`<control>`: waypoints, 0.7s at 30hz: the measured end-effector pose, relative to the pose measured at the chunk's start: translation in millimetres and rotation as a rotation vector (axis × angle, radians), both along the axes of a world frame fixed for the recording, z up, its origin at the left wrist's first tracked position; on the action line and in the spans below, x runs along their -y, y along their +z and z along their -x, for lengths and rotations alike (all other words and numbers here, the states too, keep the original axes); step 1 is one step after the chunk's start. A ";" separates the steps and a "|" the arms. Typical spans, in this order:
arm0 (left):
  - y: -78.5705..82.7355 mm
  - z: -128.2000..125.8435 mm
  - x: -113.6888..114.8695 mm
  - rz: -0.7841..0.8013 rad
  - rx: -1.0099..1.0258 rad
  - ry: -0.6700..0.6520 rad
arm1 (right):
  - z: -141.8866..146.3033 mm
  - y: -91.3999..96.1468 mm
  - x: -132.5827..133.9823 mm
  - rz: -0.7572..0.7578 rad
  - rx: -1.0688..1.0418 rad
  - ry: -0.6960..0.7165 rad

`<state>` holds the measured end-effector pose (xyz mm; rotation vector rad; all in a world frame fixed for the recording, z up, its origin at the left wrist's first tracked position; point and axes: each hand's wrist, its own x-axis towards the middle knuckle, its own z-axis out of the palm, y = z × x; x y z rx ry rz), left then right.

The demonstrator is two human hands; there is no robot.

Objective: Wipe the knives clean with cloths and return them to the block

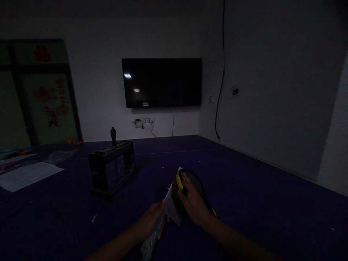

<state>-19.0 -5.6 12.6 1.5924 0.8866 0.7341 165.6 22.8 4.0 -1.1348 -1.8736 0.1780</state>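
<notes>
In the dim head view, my left hand (152, 217) is closed around a crumpled clear plastic bag (149, 244), at the near edge of a white sheet or card (171, 210). Fingertips show beneath the plastic. Just to the right is a dark grey pouch-like case (197, 179) with yellow trim, tilted and touching the white sheet. My right hand (191, 201) lies over this case, fingers stretched toward its yellow edge and thumb apart. The underside of the case and whatever is inside it are hidden.
On the dark blue floor (244, 203), a black box-shaped frame with clear sides (116, 170) stands left of my hands, a dark vase-like object (113, 136) at its top. Printed sheets (31, 175) lie farther left. A television (163, 83) hangs on the far wall.
</notes>
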 end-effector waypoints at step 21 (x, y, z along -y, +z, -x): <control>-6.9 -1.5 -1.8 0.019 -0.002 0.056 | 7.5 4.4 12.0 -0.115 0.236 0.106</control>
